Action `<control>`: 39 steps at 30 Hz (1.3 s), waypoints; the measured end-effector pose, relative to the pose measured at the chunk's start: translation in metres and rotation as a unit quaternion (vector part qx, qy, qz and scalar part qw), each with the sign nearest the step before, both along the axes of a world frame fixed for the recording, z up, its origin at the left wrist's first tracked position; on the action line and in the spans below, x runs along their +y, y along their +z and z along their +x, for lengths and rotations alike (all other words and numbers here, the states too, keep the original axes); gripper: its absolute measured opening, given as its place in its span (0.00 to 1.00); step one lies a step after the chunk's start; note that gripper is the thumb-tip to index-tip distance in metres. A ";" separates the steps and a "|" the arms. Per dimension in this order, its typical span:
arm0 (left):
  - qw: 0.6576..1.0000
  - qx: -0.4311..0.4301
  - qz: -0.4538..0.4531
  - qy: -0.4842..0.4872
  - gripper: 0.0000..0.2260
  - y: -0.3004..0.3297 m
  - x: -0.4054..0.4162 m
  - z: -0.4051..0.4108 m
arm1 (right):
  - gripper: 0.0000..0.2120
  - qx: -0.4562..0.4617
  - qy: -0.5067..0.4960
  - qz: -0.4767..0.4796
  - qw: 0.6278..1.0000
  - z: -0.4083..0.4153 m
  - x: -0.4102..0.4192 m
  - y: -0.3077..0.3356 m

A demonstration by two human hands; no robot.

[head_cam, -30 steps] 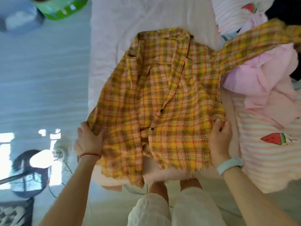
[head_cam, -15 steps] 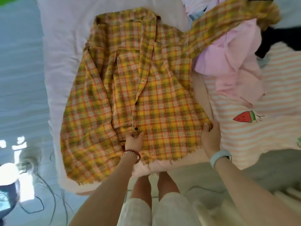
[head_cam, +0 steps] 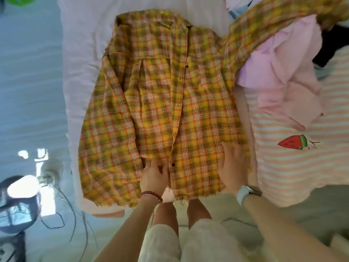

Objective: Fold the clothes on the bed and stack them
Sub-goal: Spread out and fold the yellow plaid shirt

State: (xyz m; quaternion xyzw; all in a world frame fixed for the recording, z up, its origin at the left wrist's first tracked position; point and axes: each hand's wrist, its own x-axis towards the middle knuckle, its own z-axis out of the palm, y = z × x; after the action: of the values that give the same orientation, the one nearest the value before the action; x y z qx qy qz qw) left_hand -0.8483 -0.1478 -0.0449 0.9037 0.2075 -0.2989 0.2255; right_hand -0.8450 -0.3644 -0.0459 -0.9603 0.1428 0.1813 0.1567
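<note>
A yellow plaid shirt (head_cam: 160, 103) with orange and green checks is spread front up on the white bed sheet (head_cam: 83, 53), filling the middle of the view, collar toward 12 o'clock and frayed hem toward 6 o'clock. Its woven cloth looks soft and lightly creased, with dark buttons down the placket. One sleeve (head_cam: 264, 23) is stretched toward 1 o'clock, across a crumpled pink garment (head_cam: 283, 72).

The left hand (head_cam: 154, 175) is laid on the shirt at the hem near the placket; its fingertips are partly hidden in the cloth, so a pinch cannot be told. A beaded bracelet (head_cam: 152, 195) is worn on that wrist. The right hand (head_cam: 231, 165) is pressed flat on the lower right front, fingers extended, with a pale watch (head_cam: 243, 193) at the wrist.

At 3 o'clock lies a striped cloth with a watermelon motif (head_cam: 292, 142).
</note>
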 end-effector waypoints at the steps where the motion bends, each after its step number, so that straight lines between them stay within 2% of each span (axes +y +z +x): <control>1: 0.998 -0.051 0.018 0.018 0.13 0.005 0.010 0.003 | 0.22 0.007 0.065 0.035 0.997 0.006 0.018 0.000; 3: 0.992 -0.094 0.068 0.056 0.17 0.011 0.033 0.010 | 0.21 0.030 0.153 0.109 0.982 0.019 0.055 0.000; 6: 0.987 -0.066 0.094 0.108 0.25 0.009 0.074 0.030 | 0.20 0.034 0.188 0.186 0.964 0.047 0.108 0.000; 9: 0.986 -0.100 0.086 0.100 0.22 0.004 0.103 0.065 | 0.18 0.025 0.117 0.264 0.957 0.083 0.143 0.005; 13: 0.979 -0.175 0.018 0.101 0.16 -0.013 0.159 0.163 | 0.18 0.090 0.013 0.336 0.937 0.138 0.198 -0.004; 15: 0.976 -0.193 -0.038 0.093 0.15 -0.015 0.176 0.210 | 0.18 0.062 -0.031 0.331 0.941 0.162 0.222 -0.014; 17: 0.977 -0.175 -0.086 0.087 0.15 -0.017 0.183 0.251 | 0.17 0.003 -0.063 0.298 0.953 0.186 0.240 -0.024; 19: 0.977 -0.138 -0.138 0.090 0.18 -0.019 0.183 0.288 | 0.19 0.003 -0.057 0.299 0.953 0.204 0.254 -0.031; 21: 0.948 -0.064 -0.245 0.193 0.22 -0.021 0.181 0.316 | 0.21 0.073 -0.021 0.306 0.949 0.211 0.267 -0.036; 23: 0.901 -0.022 -0.329 0.281 0.18 -0.022 0.179 0.335 | 0.18 0.102 -0.004 0.314 0.944 0.207 0.272 -0.035; 25: 0.876 -0.116 -0.340 0.323 0.04 -0.017 0.172 0.351 | 0.17 0.044 -0.020 0.331 0.942 0.204 0.270 -0.028; 26: 0.870 -0.213 -0.311 0.318 0.04 -0.013 0.168 0.359 | 0.17 -0.014 -0.028 0.333 0.943 0.203 0.266 -0.019; 28: 0.845 -0.402 -0.263 0.236 0.11 0.008 0.149 0.365 | 0.13 -0.143 -0.050 0.331 0.931 0.200 0.255 0.001; 29: 0.835 -0.452 -0.262 0.171 0.12 0.019 0.138 0.362 | 0.12 -0.197 -0.071 0.322 0.923 0.198 0.247 0.009; 30: 0.849 -0.458 -0.248 0.091 0.09 0.019 0.129 0.363 | 0.11 -0.233 -0.094 0.301 0.920 0.197 0.238 0.014; 31: 0.881 -0.427 -0.206 -0.003 0.06 0.018 0.120 0.362 | 0.12 -0.241 -0.118 0.268 0.925 0.197 0.227 0.012; 32: 0.922 -0.340 -0.152 -0.103 0.08 0.011 0.113 0.362 | 0.13 -0.209 -0.141 0.233 0.939 0.197 0.215 0.007; 33: 0.949 -0.236 -0.099 -0.185 0.11 -0.001 0.111 0.363 | 0.14 -0.136 -0.155 0.203 0.957 0.196 0.204 0.000; 34: 0.958 -0.173 -0.063 -0.218 0.13 -0.010 0.113 0.365 | 0.15 -0.043 -0.159 0.187 0.968 0.194 0.194 -0.007; 35: 0.965 -0.156 -0.041 -0.208 0.14 -0.013 0.115 0.369 | 0.16 0.032 -0.156 0.185 0.970 0.190 0.187 -0.013; 37: 0.957 -0.241 -0.001 -0.162 0.14 -0.012 0.115 0.379 | 0.16 0.084 -0.153 0.205 0.963 0.186 0.181 -0.018; 39: 0.934 -0.305 0.019 -0.185 0.14 -0.010 0.113 0.389 | 0.17 0.069 -0.150 0.220 0.961 0.189 0.183 -0.017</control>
State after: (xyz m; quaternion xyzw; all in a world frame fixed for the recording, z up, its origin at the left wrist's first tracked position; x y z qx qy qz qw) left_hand -0.4591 -0.0351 -0.0546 0.9779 -0.0368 -0.0419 0.2015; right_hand -0.6564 -0.1815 -0.0631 -0.8550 0.2519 0.2484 0.3793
